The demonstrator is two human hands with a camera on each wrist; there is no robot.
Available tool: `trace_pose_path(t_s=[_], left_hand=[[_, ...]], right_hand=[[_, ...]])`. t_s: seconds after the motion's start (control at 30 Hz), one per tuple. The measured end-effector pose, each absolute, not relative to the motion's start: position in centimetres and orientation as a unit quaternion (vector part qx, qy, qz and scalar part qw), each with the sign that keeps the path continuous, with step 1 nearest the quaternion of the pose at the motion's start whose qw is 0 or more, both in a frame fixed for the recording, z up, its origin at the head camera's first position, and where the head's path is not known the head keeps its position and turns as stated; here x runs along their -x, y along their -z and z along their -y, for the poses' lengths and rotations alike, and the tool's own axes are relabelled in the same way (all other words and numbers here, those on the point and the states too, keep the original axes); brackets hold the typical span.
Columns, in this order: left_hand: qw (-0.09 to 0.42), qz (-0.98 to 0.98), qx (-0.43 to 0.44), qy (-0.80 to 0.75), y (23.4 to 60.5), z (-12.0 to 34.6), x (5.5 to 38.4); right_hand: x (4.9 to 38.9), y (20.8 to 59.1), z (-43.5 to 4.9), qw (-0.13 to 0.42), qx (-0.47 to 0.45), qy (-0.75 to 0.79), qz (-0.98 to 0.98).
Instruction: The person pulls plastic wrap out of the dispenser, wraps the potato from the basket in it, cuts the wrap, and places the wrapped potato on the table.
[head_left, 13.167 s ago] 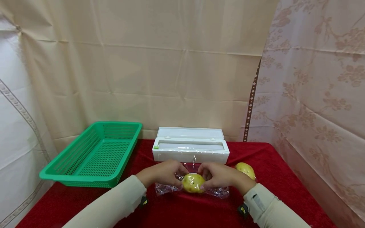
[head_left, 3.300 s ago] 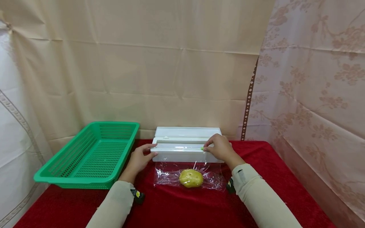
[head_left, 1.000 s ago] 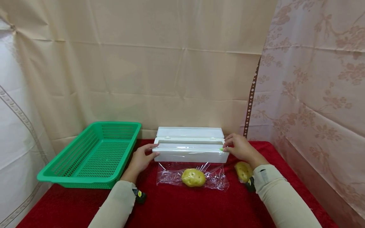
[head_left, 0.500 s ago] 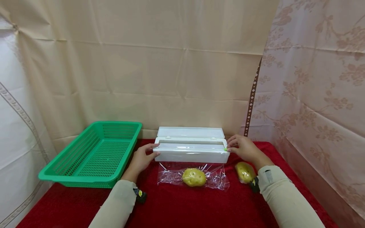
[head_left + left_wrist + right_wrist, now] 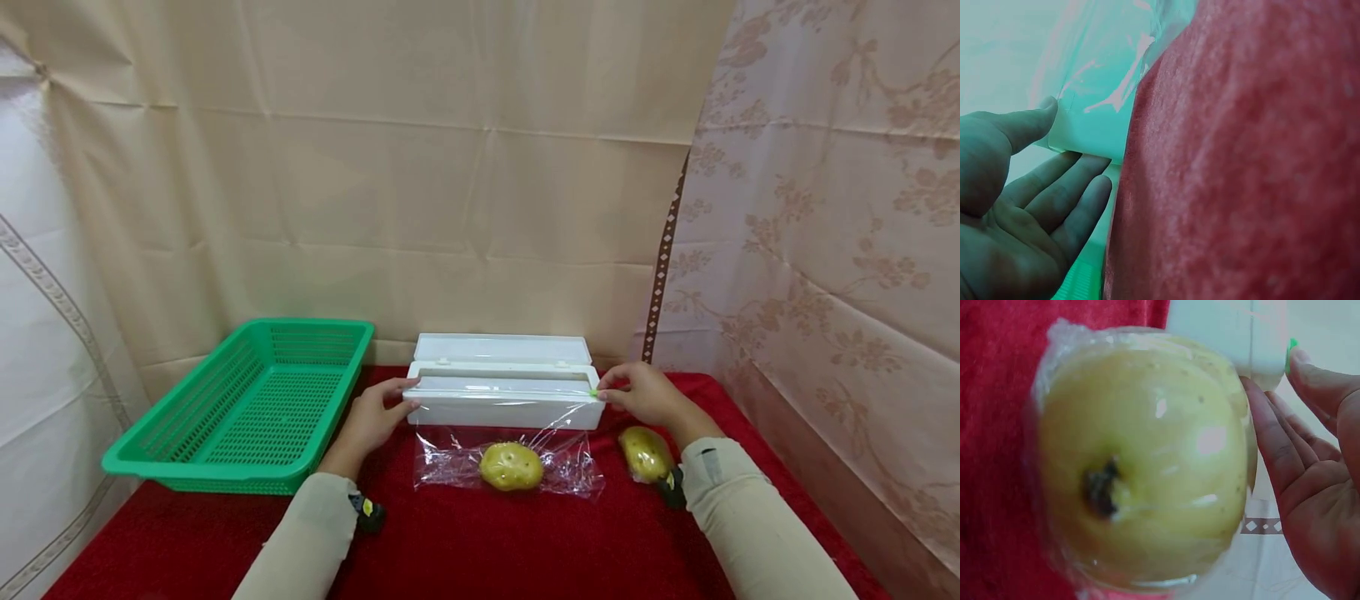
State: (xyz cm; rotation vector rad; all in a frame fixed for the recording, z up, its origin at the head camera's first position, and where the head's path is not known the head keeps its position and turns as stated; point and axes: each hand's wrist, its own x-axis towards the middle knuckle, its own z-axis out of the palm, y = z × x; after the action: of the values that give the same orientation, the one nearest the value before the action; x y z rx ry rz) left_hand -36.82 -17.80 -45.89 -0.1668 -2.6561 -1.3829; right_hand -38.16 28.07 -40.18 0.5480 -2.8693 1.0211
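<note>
A white cling film dispenser (image 5: 480, 414) stands at the back middle with its lid (image 5: 502, 348) raised. My left hand (image 5: 372, 417) holds its left end, thumb in front and fingers at the end wall in the left wrist view. At the right end, my right hand (image 5: 647, 398) pinches the green cutter slider (image 5: 593, 392) between thumb and fingers. Cling film (image 5: 442, 467) hangs down the front and spreads on the cloth. On that film lies a yellow potato (image 5: 512, 466). A second potato (image 5: 1154, 444), wrapped in film, sits below my right wrist.
A green plastic basket (image 5: 330, 433) with slotted walls stands to the left. Red cloth (image 5: 465, 550) covers the table. A beige curtain (image 5: 375, 183) hangs close behind, and a flowered one (image 5: 840, 250) borders the right side.
Earlier, both hands were at the potato on the film. Afterwards the left hand took the dispenser's end, and the right hand drew the slider rightward to its right end. Little moved in the last half second.
</note>
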Motion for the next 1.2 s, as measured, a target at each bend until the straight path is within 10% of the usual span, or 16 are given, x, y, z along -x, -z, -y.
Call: trace_pose_path(t_s=[1.2], left_hand=[[0.062,0.879,0.040,0.471,45.8,17.8,36.9]], right_hand=[[37.2,40.0,-25.7,0.007,-0.033,-0.391,0.920]])
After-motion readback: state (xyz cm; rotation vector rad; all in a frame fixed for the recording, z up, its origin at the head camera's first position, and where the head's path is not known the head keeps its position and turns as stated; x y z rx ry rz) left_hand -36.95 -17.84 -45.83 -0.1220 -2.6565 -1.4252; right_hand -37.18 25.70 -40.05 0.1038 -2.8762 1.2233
